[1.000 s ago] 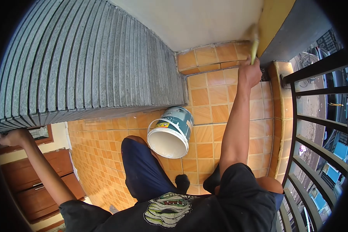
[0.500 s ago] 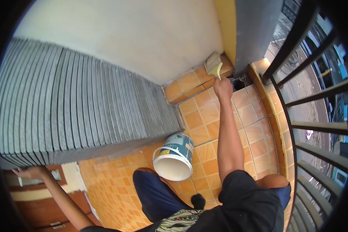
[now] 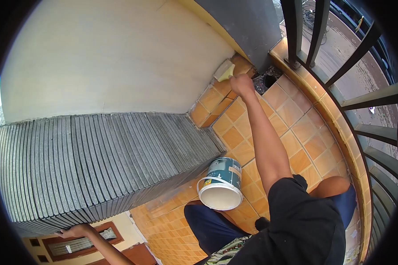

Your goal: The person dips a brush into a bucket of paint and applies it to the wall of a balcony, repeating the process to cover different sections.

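Observation:
A paintbrush (image 3: 226,73) with a pale yellow handle and wide whitish bristles is in the grip of my right hand (image 3: 243,85). The bristles lie against the base of the cream wall (image 3: 115,53), just above the orange tile ledge (image 3: 211,100). At lower left, my left hand (image 3: 76,230) rests at the edge of a long grey ribbed ledge (image 3: 115,154). Its fingers look stretched out along the underside, and part of them is hidden. A green and white paint bucket (image 3: 224,176) leans tilted by my knee, its opening facing me.
Black metal railing bars (image 3: 347,104) curve along the right side above a tiled curb (image 3: 316,86). A rough dark hole (image 3: 269,81) lies beside the grey pillar (image 3: 241,26). Orange tiles (image 3: 292,143) cover the floor. A brown wooden frame (image 3: 82,244) shows below the ledge.
My view has turned, so the scene appears rotated and shifted. My right hand has brought the brush leftward along the wall base. My left hand remains at the ledge's edge.

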The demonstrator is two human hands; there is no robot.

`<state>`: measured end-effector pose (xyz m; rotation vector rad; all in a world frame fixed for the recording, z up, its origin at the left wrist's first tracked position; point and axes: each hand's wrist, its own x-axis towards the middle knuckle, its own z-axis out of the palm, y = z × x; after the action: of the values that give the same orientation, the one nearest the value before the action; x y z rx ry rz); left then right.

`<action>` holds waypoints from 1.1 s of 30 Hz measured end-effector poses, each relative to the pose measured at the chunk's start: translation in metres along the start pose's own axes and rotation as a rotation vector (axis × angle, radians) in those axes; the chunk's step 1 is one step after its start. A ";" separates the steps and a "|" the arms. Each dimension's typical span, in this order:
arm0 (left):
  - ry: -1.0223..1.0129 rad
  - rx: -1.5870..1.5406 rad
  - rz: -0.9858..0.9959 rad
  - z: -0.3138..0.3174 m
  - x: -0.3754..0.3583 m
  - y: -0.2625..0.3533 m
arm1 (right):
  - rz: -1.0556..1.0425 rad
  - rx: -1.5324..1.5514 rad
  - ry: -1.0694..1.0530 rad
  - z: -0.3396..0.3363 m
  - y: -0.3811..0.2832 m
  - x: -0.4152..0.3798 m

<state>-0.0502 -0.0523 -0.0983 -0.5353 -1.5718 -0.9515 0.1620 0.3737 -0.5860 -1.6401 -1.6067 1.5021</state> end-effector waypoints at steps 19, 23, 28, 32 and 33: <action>-0.019 -0.013 0.005 -0.007 0.018 -0.029 | -0.005 0.047 0.006 -0.047 -0.038 -0.003; 0.006 0.010 0.005 -0.010 0.020 -0.032 | -0.105 0.214 -0.007 -0.080 -0.104 -0.024; 0.057 0.108 0.114 -0.009 0.021 -0.035 | -0.392 0.490 0.010 -0.126 -0.200 -0.069; 0.083 0.063 0.081 -0.007 0.023 -0.029 | -0.504 0.662 -0.090 -0.165 -0.272 -0.116; 0.087 0.047 0.083 -0.008 0.023 -0.030 | -0.522 0.669 -0.095 -0.168 -0.283 -0.121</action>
<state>-0.0740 -0.0790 -0.0840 -0.5150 -1.4791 -0.8620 0.2037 0.4055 -0.2393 -0.7298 -1.2346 1.5904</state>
